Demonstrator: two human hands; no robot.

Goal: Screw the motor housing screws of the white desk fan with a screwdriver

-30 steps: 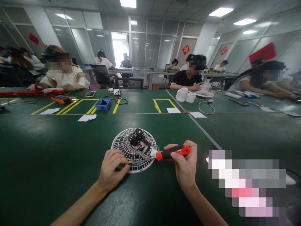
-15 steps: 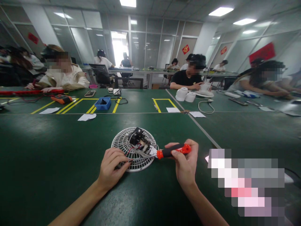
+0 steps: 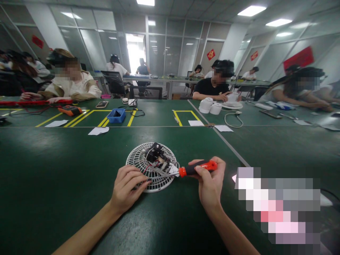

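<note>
In the head view, the right hand (image 3: 212, 179) grips a screwdriver (image 3: 196, 169) by its red and black handle, the shaft pointing left. The left hand (image 3: 126, 186) has its thumb and fingertips pinched on the dark tip of that shaft; whether a small part sits there too is too small to tell. Beneath the shaft, a round white fan cover (image 3: 136, 156) lies flat on the green table (image 3: 66, 170), short of the table's far edge and left of the grey strip (image 3: 231, 147) along its right edge. A black motor (image 3: 153, 151) rests on the cover with loose wires, and a white connector (image 3: 173, 170) is just beside the handle's front end. One sheet of paper (image 3: 98, 131) lies at the far edge, toward the left; beyond that edge stands a blue box (image 3: 117, 115) holding something dark.
</note>
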